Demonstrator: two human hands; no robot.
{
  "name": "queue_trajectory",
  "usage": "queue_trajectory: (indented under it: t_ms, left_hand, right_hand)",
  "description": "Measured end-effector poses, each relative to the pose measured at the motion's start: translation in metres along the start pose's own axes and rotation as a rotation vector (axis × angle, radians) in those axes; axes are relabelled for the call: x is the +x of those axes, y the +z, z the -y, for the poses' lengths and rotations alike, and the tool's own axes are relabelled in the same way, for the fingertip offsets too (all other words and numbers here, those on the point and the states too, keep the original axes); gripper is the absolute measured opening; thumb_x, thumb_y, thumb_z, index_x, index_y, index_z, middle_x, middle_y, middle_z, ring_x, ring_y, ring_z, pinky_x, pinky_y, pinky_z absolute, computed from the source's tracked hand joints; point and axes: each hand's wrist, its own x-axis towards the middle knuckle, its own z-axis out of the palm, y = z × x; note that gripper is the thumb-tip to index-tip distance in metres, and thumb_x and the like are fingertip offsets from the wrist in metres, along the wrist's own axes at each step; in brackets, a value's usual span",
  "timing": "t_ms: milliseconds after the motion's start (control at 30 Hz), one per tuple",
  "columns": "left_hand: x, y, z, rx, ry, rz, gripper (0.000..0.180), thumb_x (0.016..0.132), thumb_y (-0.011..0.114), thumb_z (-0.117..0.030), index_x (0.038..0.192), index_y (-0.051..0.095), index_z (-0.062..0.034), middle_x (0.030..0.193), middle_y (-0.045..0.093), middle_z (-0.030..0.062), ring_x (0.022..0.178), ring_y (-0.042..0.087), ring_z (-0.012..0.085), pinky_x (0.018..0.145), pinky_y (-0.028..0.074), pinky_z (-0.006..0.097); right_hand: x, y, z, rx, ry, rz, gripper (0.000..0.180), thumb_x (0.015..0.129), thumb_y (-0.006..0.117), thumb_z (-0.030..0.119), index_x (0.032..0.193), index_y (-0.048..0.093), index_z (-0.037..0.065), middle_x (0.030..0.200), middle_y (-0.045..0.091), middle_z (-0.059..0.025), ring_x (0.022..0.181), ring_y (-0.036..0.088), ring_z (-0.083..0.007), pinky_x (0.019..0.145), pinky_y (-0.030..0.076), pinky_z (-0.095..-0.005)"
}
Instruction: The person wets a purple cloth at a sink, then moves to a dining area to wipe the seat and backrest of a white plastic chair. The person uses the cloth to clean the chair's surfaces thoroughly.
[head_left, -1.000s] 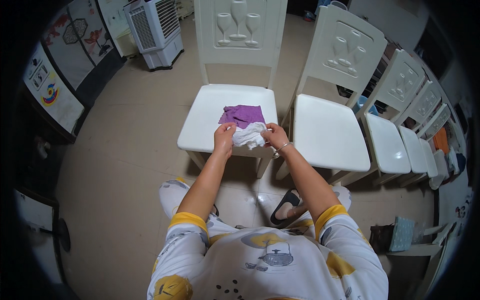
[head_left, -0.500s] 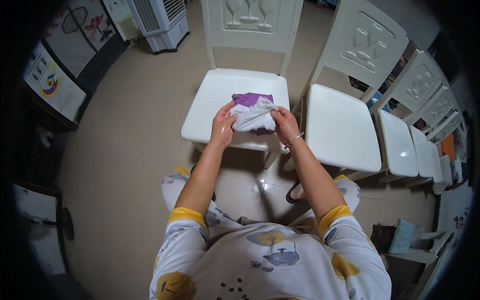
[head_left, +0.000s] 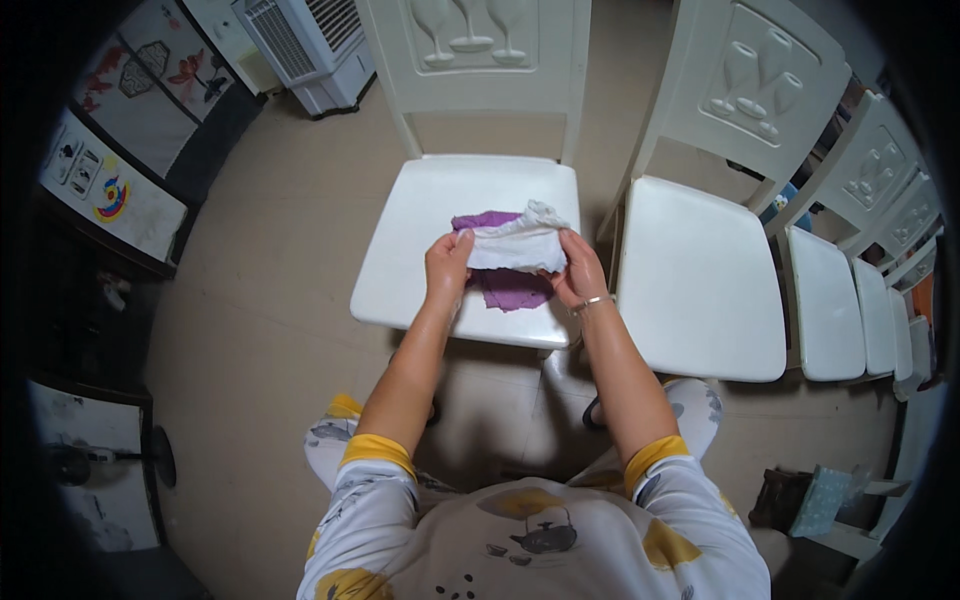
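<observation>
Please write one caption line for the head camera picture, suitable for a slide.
Both hands, left hand and right hand, hold a small white cloth above a purple cloth on a white plastic chair.

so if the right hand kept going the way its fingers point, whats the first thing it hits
Probably the white cloth that the right hand already grips; past it, the left hand holding the other end. Depth is unclear.

One head-worn fisheye view, steeply downward, close over a white chair (head_left: 470, 240) and floor.
</observation>
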Motion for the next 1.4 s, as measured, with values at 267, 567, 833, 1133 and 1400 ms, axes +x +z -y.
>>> queue_trajectory:
  t_ms: [267,567,833,1133,1400]
  left_hand:
    - [-0.008,0.011,0.005,-0.373,-0.185,0.233,0.029,0.098,0.052,-0.018,0.123,0.05,-0.0034,0.114,0.062,0.0106,0.097,0.064,0.0237,0.084,0.054,0.041]
    - [-0.011,0.03,0.024,0.364,0.357,0.263,0.041,0.086,0.061,-0.008,0.126,0.053,-0.0006,0.121,0.06,0.0171,0.112,0.057,0.025,0.097,0.044,0.034]
    - [-0.005,0.005,0.045,1.012,0.641,0.236,0.046,0.085,0.062,-0.017,0.129,0.054,-0.0052,0.139,0.048,0.0191,0.131,0.04,0.0394,0.108,0.034,0.043]
    - [0.017,-0.03,0.036,0.956,0.722,0.333,0.046,0.084,0.063,-0.017,0.129,0.054,-0.0088,0.135,0.05,0.0182,0.128,0.043,0.0361,0.106,0.035,0.046]
    - [0.082,-0.159,0.061,1.111,0.168,-0.446,0.046,0.086,0.061,-0.022,0.128,0.055,-0.0047,0.124,0.059,0.0178,0.118,0.054,0.0349,0.099,0.041,0.047]
  right_hand:
    - [-0.01,0.0,0.01,-0.094,0.007,-0.073,0.022,0.098,0.053,0.023,0.107,0.055,0.004,0.094,0.064,-0.0058,0.079,0.064,-0.0161,0.067,0.057,-0.0324]
    - [-0.018,-0.066,0.055,-0.681,-0.508,-0.453,0.022,0.09,0.06,0.007,0.111,0.063,0.0,0.088,0.063,0.0013,0.07,0.053,-0.0051,0.061,0.044,-0.0197]
    - [-0.06,-0.1,0.109,-1.57,-1.091,-0.813,0.031,0.087,0.057,0.005,0.116,0.058,-0.004,0.123,0.057,-0.0202,0.118,0.051,-0.0323,0.104,0.037,-0.0403]
    - [-0.007,-0.026,-0.015,-1.709,-0.536,0.201,0.034,0.084,0.063,0.013,0.116,0.062,0.0,0.129,0.052,-0.0226,0.121,0.048,-0.0382,0.104,0.039,-0.0406]
    - [0.022,-0.074,-0.027,-1.409,-0.277,-0.466,0.06,0.081,0.069,0.032,0.12,0.051,-0.01,0.124,0.053,-0.0293,0.112,0.055,-0.0378,0.095,0.043,-0.0411]
